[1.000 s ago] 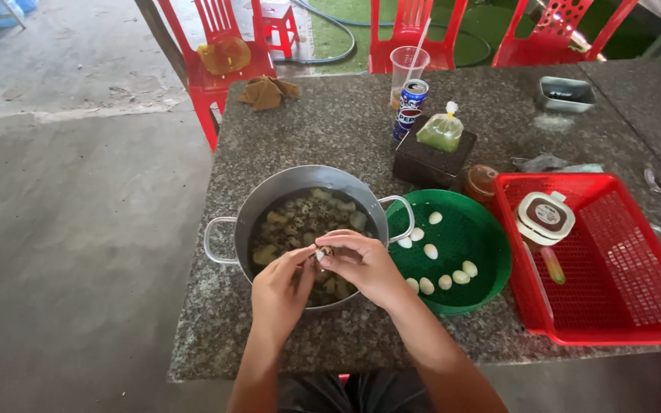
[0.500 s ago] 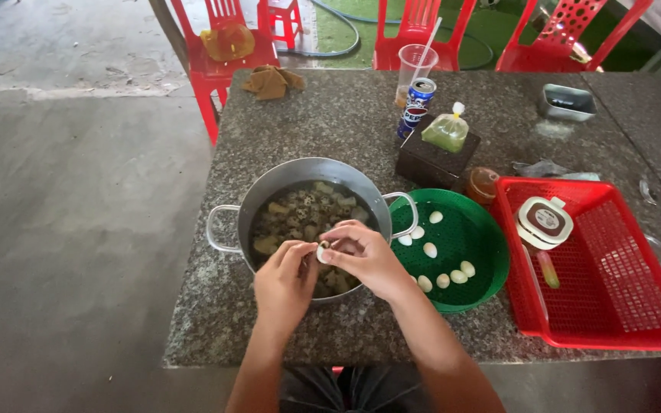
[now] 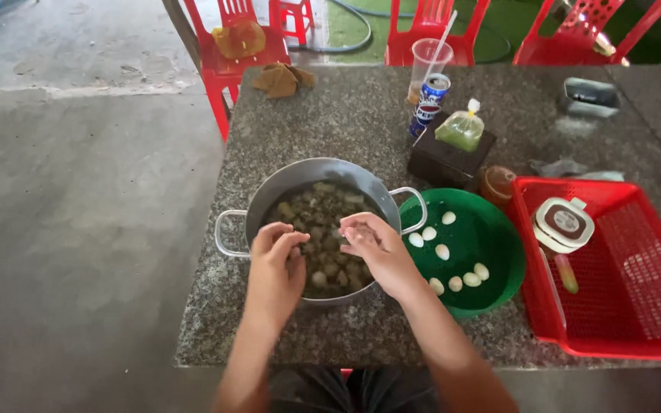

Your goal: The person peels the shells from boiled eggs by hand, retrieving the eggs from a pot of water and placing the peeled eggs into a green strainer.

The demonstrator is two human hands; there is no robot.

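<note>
**Both hands over a pot of speckled eggs**

Head view: left hand (image 3: 275, 269) and right hand (image 3: 372, 246) poised over the near half of a steel pot (image 3: 281, 191), apart from each other with a gap between them. Left fingers (image 3: 278, 235) curled inward, tips bunched toward the thumb; whether anything small sits in that pinch, impossible to tell. Right fingers (image 3: 355, 228) bent and drawn together, pointing left toward the other hand; likewise unclear whether closed on anything. Directly beneath and between the fingertips, dark speckled unpeeled eggs (image 3: 323, 210) filling the pot, close under both hands.

Just right of the pot, touching its right handle, a green bowl (image 3: 499, 260) with a handful of white peeled eggs (image 3: 442, 252) lying on its bottom, right forearm passing beside its left rim. Further right, a red plastic basket (image 3: 652, 306) holding a small round lidded container (image 3: 564, 222). Behind the bowl, a dark box (image 3: 441, 164) with a knotted bag of greenish liquid (image 3: 460, 130) on top, a drink can (image 3: 430, 99) and a clear plastic cup with a straw (image 3: 428, 65). Everything on a speckled granite table (image 3: 346, 115); red plastic chairs (image 3: 227, 57) along the far edge
</note>
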